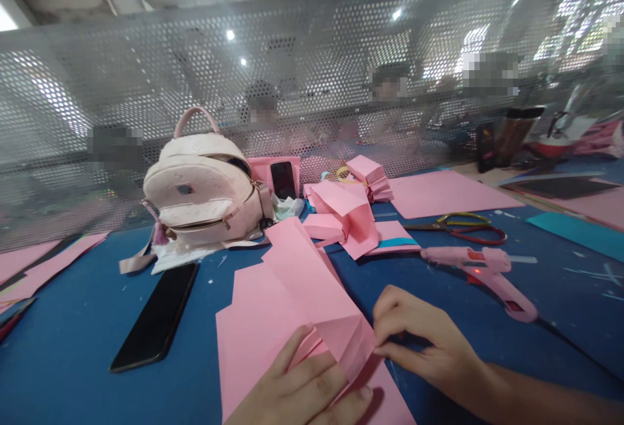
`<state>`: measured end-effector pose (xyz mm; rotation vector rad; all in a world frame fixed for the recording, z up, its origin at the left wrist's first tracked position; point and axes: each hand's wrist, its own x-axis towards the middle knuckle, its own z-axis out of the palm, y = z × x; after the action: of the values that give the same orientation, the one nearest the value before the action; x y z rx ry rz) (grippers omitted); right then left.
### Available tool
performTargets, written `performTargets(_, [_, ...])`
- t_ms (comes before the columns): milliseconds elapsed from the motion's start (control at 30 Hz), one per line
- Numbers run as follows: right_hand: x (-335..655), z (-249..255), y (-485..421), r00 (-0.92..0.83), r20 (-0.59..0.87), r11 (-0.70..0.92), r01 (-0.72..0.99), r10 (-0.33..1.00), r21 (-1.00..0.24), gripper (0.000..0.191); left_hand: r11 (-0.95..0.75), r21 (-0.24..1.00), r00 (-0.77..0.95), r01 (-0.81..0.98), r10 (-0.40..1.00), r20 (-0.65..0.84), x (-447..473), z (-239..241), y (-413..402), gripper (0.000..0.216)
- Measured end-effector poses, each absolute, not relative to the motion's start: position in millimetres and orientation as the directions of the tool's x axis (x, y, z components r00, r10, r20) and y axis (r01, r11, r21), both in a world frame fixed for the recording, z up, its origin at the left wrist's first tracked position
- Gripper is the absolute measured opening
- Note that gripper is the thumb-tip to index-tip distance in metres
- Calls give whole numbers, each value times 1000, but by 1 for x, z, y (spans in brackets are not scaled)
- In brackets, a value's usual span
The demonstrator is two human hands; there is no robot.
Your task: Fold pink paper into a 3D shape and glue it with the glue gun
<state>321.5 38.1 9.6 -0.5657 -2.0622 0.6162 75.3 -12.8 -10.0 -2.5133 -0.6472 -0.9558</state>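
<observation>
A folded pink paper piece (348, 340), raised into creased flaps at its near end, lies over larger pink paper sheets (251, 340). My left hand (305, 389) rests on this paper with its fingers stretched out and apart, pressing near the fold. At the right edge of the folded piece, my right hand (424, 331) pinches the paper between thumb and curled fingers. Just beyond the right hand lies a pink glue gun (487, 272) on its side, with a small red light lit and a clear glue stick out of its back.
A pale pink backpack (205, 184) stands at the back left, with a black phone (156, 318) before it. Several folded pink pieces (353, 210), scissors (461, 227) and a flat pink sheet (448, 192) lie farther back. A perforated metal screen (312, 80) borders the blue table (63, 353).
</observation>
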Motion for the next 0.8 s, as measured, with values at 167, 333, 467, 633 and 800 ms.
performTargets(167, [321, 9, 38, -499, 621, 770, 164, 604, -617, 15, -824, -187, 678, 535, 287, 677, 74, -13, -13, 31])
performTargets(333, [321, 9, 38, -508, 622, 774, 157, 596, -614, 13, -814, -200, 664, 545, 274, 695, 76, -9, -14, 27])
performTargets(467, [321, 10, 38, -505, 619, 771, 162, 601, -616, 16, -809, -219, 663, 545, 256, 704, 77, -4, -14, 27])
performTargets(633, [320, 13, 39, -503, 627, 779, 170, 595, -603, 22, -806, -220, 669, 550, 267, 693, 75, -8, -13, 27])
performTargets(800, [320, 13, 38, -491, 637, 783, 174, 595, -597, 20, -794, -239, 679, 560, 274, 681, 74, -14, -14, 27])
